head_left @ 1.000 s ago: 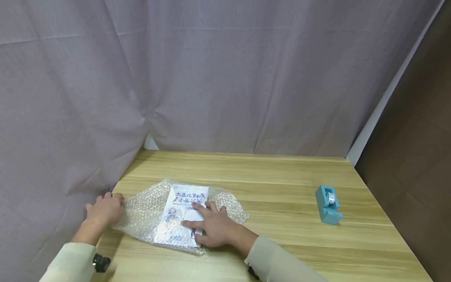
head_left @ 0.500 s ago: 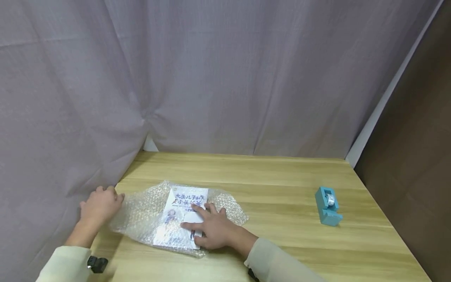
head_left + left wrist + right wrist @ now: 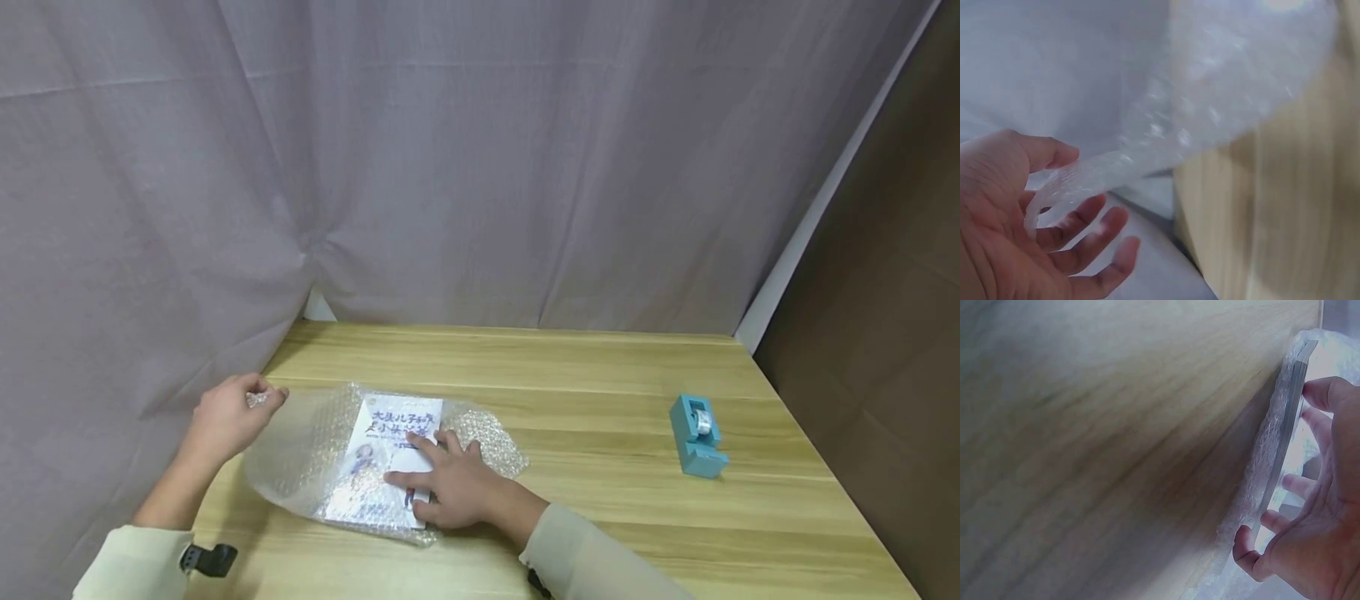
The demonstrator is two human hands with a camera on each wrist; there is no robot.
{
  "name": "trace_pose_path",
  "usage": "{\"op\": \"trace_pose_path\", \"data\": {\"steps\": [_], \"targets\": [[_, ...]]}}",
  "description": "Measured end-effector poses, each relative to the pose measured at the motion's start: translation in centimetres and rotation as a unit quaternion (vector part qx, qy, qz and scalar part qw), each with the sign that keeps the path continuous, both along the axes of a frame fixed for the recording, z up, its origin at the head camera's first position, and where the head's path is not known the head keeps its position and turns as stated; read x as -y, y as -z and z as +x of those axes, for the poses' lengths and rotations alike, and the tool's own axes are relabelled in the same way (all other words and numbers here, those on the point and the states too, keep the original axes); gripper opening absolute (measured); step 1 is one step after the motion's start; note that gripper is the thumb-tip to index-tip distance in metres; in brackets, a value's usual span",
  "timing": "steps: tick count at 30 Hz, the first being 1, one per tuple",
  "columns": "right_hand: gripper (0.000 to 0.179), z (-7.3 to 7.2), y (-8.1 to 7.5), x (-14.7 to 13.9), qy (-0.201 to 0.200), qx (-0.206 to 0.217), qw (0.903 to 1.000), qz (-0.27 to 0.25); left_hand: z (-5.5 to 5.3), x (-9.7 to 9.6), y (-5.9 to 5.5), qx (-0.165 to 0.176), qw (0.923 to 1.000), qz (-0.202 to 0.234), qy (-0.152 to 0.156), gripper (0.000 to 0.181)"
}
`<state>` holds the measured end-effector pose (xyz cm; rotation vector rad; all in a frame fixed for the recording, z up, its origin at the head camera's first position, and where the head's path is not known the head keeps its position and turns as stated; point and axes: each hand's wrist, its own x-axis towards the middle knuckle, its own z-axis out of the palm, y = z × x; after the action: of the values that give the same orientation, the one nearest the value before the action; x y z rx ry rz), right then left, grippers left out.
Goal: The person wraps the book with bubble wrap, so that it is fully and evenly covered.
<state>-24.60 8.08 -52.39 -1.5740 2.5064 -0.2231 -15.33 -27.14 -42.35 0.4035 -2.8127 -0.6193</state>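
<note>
- Left hand pinches the lifted end of the bubble wrap, near the worktop's left edge.
- Right hand, fingers wide, hides part of the book on the wrap.
- Tape holder: well apart, near the right edge.

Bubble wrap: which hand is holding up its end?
The left hand: it grips the raised end of the bubble wrap, while the right hand rests spread over the book.

The head camera looks forward and down across the pale wooden table, far corners included; the wrist cameras sit close, the left facing its far left corner, the right skimming its top (all share the clear plastic bubble wrap).
</note>
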Motion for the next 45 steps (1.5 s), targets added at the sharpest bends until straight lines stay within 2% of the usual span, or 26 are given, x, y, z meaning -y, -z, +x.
{"op": "trace_pose_path", "data": {"steps": [5, 9, 12, 16, 19, 21, 26, 31, 34, 37, 41, 45], "targets": [[0.057, 0.1, -0.1, 0.0, 0.003, 0.005, 1.0000, 0.003, -0.2, -1.7, -1.1, 0.013, 0.9962, 0.077, 0.039, 0.036], [0.057, 0.0, -0.1, 0.0, 0.003, 0.004, 1.0000, 0.005, -0.4, -2.9, -1.2, 0.019, 0.9830, 0.160, 0.089, 0.030], [0.057, 0.0, 0.0, 0.0, 0.003, 0.002, 1.0000, 0.006, -0.5, -3.4, -1.2, 0.031, 0.9656, 0.230, 0.117, 0.028], [0.057, 0.0, 0.2, 0.1, 0.003, -0.001, 1.0000, 0.004, -0.7, -4.4, -1.3, 0.069, 0.9286, 0.342, 0.126, 0.024], [0.057, -0.1, 0.3, 0.1, 0.002, -0.007, 1.0000, 0.001, -0.9, -5.3, -1.3, 0.091, 0.9039, 0.400, 0.122, 0.020], [0.058, -0.1, 0.4, 0.1, 0.002, -0.010, 0.9999, 0.000, -1.1, -5.8, -1.2, 0.098, 0.8977, 0.411, 0.126, 0.019], [0.058, -0.1, 0.4, 0.1, 0.001, -0.011, 0.9999, 0.001, -1.6, -7.2, -0.8, 0.103, 0.8887, 0.424, 0.141, 0.020], [0.058, -0.1, 0.4, 0.1, 0.002, -0.008, 0.9999, 0.006, -2.2, -8.5, 0.0, 0.108, 0.8816, 0.434, 0.150, 0.016], [0.058, -0.1, 0.4, 0.1, 0.004, -0.007, 1.0000, 0.005, -2.4, -9.2, 0.6, 0.112, 0.8814, 0.432, 0.153, 0.014], [0.058, -0.1, 0.5, 0.1, 0.003, -0.012, 0.9999, 0.004, -2.6, -9.8, 1.4, 0.114, 0.8887, 0.415, 0.158, 0.015], [0.058, -0.2, 0.5, 0.2, 0.001, -0.022, 0.9997, 0.005, -2.8, -10.5, 2.6, 0.118, 0.8937, 0.400, 0.167, 0.015], [0.056, -0.2, 0.7, 0.3, 0.002, -0.026, 0.9997, 0.005, -2.9, -11.1, 3.7, 0.120, 0.8928, 0.398, 0.173, 0.014]]}}
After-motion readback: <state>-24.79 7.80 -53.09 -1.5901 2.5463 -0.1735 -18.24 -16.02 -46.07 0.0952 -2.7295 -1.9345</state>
